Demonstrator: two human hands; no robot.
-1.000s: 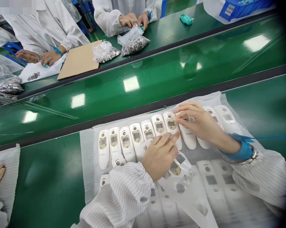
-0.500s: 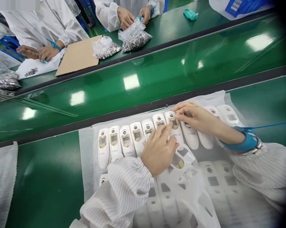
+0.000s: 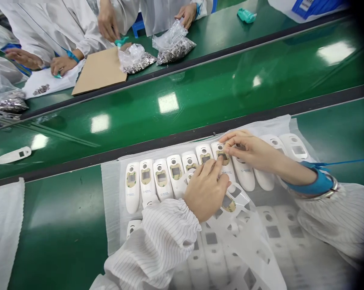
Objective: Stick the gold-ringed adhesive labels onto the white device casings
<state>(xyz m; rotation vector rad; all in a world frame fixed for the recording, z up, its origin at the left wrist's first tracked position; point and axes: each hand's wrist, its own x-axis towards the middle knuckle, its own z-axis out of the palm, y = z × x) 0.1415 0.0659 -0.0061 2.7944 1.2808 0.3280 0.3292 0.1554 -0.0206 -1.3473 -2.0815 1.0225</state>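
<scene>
Pressing, L hand (image 3: 206, 189): palm down, fingers loosely spread, index tip on beige frame (image 3: 227, 162) of a white casing (image 3: 228, 174); no grip seen, under-palm hidden.
R hand (image 3: 250, 150): half curled, thumb + index nearly meeting by casing's upper end; can't tell if anything's pinched.
White casing: upper row on white sheet (image 3: 113, 209), btwn neighbours.
Beige frame, risk: sideways push from L index could prob. skew it vs. the window; R fingertips could lift an edge.
Cut-out film (image 3: 245, 237), risk: runs close by L hand; a snag there could poss. drag it + nudge the row.
Hands vs. 0.5 s ago: near-identical pose.
Green belt (image 3: 206, 86): stray casing (image 3: 14, 155) far L, absent then.
Opp. bench: co-worker's hand (image 3: 108, 22) now w/ teal item (image 3: 121, 41) near cardboard (image 3: 98, 70); was at bag of metal parts (image 3: 176, 50).
</scene>
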